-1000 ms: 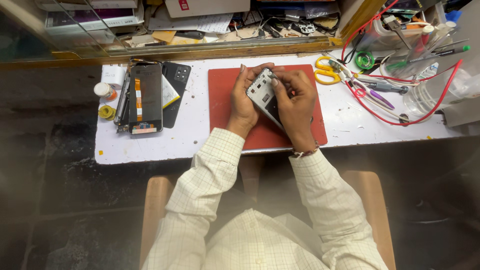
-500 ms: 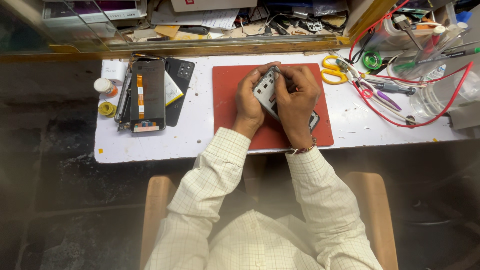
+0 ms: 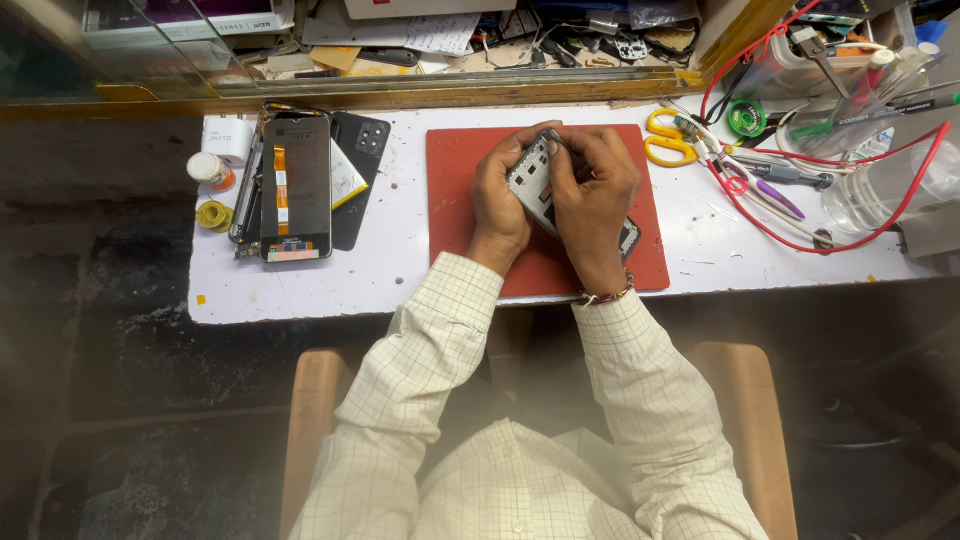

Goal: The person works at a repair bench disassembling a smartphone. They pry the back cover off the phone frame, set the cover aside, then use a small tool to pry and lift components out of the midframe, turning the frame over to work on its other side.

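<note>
Over a red work mat [image 3: 455,165] on the white bench, both hands hold an opened phone body [image 3: 530,182] with its grey inner frame showing. My left hand [image 3: 497,195] grips its left edge from below. My right hand [image 3: 595,195] covers the phone's right side, fingertips pressing at its top edge. The phone's lower end [image 3: 628,238] peeks out under my right wrist. Whether a small tool is pinched in my right fingers cannot be told.
Left of the mat lie a dismantled phone with an orange ribbon cable [image 3: 293,190], a black back cover [image 3: 358,150], a small jar [image 3: 212,172] and a tape roll [image 3: 212,215]. On the right are yellow scissors [image 3: 668,138], pens, red wires [image 3: 800,225] and a clear container [image 3: 880,190].
Both hands stay on the phone body; they have shifted it slightly and my right fingers have moved toward its top edge. The camera view has drifted a little.
</note>
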